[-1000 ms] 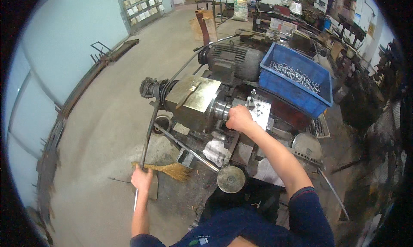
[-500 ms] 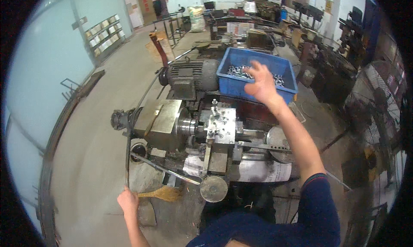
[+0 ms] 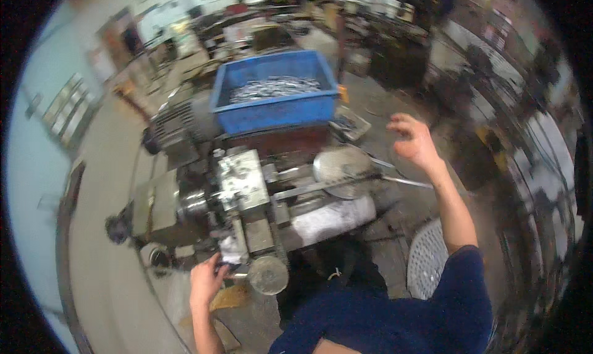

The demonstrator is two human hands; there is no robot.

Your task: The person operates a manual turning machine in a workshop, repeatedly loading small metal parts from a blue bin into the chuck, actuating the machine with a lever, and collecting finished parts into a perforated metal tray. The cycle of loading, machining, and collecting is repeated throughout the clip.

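Note:
My left hand (image 3: 207, 281) is at the near left of a small lathe-like machine, beside a short metal lever (image 3: 238, 272). Its thumb and fingers look apart, though blur hides whether they touch the lever. In the air to the right of the machine, my right hand (image 3: 412, 143) has its fingers loosely bent and parted, with nothing in them. Below and left of it is a round metal disc (image 3: 343, 169) on the machine. A blue plastic bin (image 3: 278, 112) behind the machine holds many small shiny metal parts (image 3: 275, 88).
The machine's chuck end (image 3: 196, 201) and a square tool block (image 3: 243, 178) lie between my hands. A finned motor (image 3: 176, 129) sits behind at left. A perforated round stool seat (image 3: 426, 258) is by my right elbow. A straw broom head (image 3: 230, 297) lies below my left hand.
The view has swung right. My left hand has left the long upright rod and moved to the machine's near edge. My right hand has come away from over the blue bin, back and right.

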